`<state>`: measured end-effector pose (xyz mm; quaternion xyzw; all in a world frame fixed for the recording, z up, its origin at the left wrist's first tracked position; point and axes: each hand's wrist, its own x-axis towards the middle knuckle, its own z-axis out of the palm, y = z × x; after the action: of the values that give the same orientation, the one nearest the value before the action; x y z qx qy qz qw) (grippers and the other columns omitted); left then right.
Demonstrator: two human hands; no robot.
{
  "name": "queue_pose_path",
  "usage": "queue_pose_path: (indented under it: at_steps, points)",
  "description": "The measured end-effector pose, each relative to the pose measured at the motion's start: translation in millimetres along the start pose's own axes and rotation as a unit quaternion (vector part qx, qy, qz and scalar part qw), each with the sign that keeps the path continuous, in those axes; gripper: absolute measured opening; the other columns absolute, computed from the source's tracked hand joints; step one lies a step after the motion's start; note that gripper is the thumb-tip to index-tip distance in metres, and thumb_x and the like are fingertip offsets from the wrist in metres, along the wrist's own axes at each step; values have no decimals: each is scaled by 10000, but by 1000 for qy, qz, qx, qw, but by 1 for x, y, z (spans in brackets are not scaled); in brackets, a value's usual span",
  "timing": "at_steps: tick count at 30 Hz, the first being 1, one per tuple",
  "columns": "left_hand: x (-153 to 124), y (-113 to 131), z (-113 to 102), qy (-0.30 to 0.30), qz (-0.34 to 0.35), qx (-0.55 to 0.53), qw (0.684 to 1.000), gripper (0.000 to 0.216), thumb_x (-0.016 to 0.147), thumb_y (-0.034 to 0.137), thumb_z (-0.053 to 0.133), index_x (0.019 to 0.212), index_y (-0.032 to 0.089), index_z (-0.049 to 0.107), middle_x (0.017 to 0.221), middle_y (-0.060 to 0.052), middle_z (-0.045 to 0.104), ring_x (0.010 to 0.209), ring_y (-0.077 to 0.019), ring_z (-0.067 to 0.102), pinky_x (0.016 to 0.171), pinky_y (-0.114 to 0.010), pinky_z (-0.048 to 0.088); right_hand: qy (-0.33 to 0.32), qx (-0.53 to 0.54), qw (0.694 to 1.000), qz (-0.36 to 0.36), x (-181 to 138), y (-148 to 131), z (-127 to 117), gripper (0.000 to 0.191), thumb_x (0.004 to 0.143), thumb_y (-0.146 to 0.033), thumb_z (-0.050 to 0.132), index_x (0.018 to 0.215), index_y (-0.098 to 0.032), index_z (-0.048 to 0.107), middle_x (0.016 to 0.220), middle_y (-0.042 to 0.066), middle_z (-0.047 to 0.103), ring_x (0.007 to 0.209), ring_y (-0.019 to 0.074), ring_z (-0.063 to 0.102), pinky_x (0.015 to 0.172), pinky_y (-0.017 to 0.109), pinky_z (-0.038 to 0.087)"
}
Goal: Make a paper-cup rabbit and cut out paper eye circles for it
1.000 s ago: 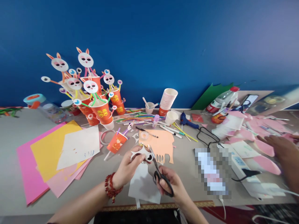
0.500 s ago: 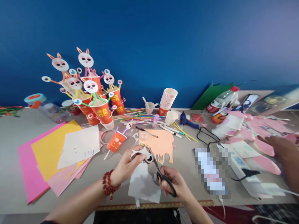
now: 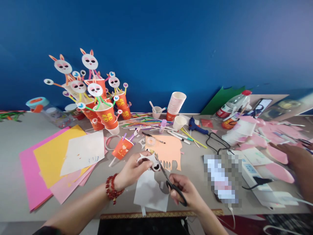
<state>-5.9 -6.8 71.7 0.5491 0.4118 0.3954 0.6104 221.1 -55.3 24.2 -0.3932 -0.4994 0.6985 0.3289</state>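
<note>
My left hand (image 3: 130, 170), with a red bead bracelet on the wrist, pinches a small white paper cutout (image 3: 149, 160) with pointed ears and a dark heart shape. My right hand (image 3: 186, 193) grips black-handled scissors (image 3: 169, 181), whose blades point up-left into the cutout. Both hands hover over a white sheet of paper (image 3: 150, 195) lying at the table's near edge. Just behind the cutout lies a peach paper sheet (image 3: 167, 150) with notches cut along its lower edge.
Pink, yellow and white sheets (image 3: 57, 160) lie at left. Red paper-cup rabbits (image 3: 97, 98) stand at the back, beside stacked cups (image 3: 176, 103), straws, pens and a blue glue gun (image 3: 197, 128). Another person's hand (image 3: 294, 156) rests among pink cutouts at right, near a power strip (image 3: 254, 174).
My right hand with the scissors has slid slightly right and down, and my left hand has shifted a little with the cutout. The other person's hand has barely moved.
</note>
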Motion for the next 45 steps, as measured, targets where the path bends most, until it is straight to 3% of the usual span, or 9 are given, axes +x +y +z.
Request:
queue_pose_path:
  at_steps: [8,15,28,37,41,45]
  points:
    - [4,18,-1,-19,-22,15,999,263,782,377,654,896,141,620,724,-28,665,670,-164,620,617,-257,481,4,-10,1000,13,0,-1,-4,572,632,-640,762,665,-206,391,527,-69,456,380,54,418,369,165,296]
    - [2,9,0,11,-15,-1,1000,301,776,399,675,944,152,639,734,-31,687,693,-182,646,627,-275,510,-8,6,1000,7,0,-4,0,572,647,-672,733,671,-199,413,518,-67,466,376,50,415,372,162,275]
    - [7,25,-2,-56,7,30,998,299,824,418,617,870,126,656,725,-37,642,686,-166,606,646,-267,485,-10,-7,1000,15,0,-6,-4,604,609,-694,738,645,-206,384,517,-70,454,374,46,399,360,164,289]
    - [8,28,-3,-92,-27,24,995,376,823,464,618,953,113,650,773,-65,655,740,-190,626,688,-289,481,-10,-18,999,27,-2,-9,-10,599,594,-672,762,640,-208,387,498,-84,413,366,53,411,357,166,267]
    - [9,24,-4,-65,-24,39,997,300,806,390,638,941,122,633,746,-44,649,668,-154,586,608,-248,444,-12,-25,999,37,-2,-11,-12,607,591,-665,770,626,-213,367,484,-87,404,367,56,420,361,167,277]
    - [10,20,-8,-85,-10,58,995,250,835,345,593,941,121,621,718,-30,637,619,-130,541,564,-229,406,-13,-33,999,30,-4,-13,-13,601,594,-657,774,615,-209,375,475,-86,414,370,57,430,362,163,273]
